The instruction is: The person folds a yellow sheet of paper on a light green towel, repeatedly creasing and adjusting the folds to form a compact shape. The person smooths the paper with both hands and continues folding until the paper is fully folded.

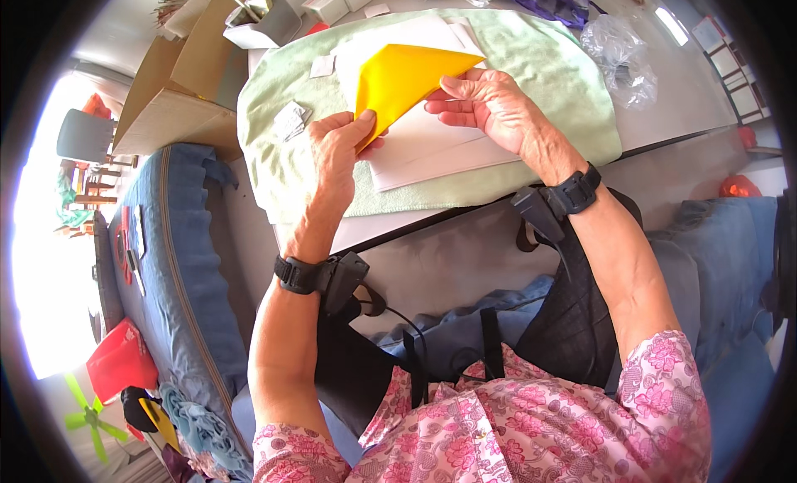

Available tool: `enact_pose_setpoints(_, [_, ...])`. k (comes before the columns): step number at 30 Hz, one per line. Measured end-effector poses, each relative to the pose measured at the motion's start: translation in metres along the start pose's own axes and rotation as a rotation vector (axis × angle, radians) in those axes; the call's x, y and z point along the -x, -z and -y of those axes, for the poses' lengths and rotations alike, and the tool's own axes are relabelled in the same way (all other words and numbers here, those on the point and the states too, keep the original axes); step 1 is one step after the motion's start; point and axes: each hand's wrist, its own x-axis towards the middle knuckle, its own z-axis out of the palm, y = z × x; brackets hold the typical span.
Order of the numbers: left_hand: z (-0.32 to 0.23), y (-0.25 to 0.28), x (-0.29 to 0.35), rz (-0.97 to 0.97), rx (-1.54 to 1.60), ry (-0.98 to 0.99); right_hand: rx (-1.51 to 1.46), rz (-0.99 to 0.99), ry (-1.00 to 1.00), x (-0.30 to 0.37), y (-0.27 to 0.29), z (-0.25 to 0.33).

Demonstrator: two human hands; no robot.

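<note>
A bright yellow folded sheet of paper [404,83] with pointed corners is held above the table between my two hands. My left hand [334,155] pinches its lower left corner, thumb on top. My right hand [501,109] grips the lower right edge near the pointed tip, with the thumb against the paper and the other fingers curled beneath, partly hidden. Below the yellow piece lie white paper sheets [427,157], spread on a pale green cloth [573,101].
Small white paper pieces [291,121] lie on the cloth's left side. A cardboard box [176,93] stands to the left, beside a blue-covered sofa [178,234]. Clear plastic bags [621,59] and a purple bag [554,1] lie at the back right.
</note>
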Motion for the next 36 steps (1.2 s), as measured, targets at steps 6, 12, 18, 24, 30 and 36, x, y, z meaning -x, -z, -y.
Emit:
enact_pose_setpoints(6, [0.003,-0.014,-0.001,-0.033,0.057,-0.044,0.021,-0.017,-0.066,-0.001,-0.016,-0.008])
enact_pose_setpoints(12, [-0.002,-0.017,0.0,0.05,0.003,-0.027,0.01,-0.07,-0.064,0.0,-0.028,-0.013])
enact_pose_setpoints(18, [-0.005,-0.019,-0.002,0.085,0.14,0.011,0.021,-0.159,-0.002,-0.003,-0.026,-0.01])
enact_pose_setpoints(24, [-0.005,-0.012,-0.004,0.094,0.193,0.057,0.039,-0.209,-0.009,-0.002,-0.022,-0.007])
enact_pose_setpoints(30, [-0.008,-0.01,-0.003,0.118,0.138,0.035,0.031,-0.242,0.01,-0.002,-0.02,-0.004])
enact_pose_setpoints(36, [-0.007,-0.015,0.002,0.095,0.07,0.005,0.029,-0.272,0.004,-0.003,-0.02,-0.005])
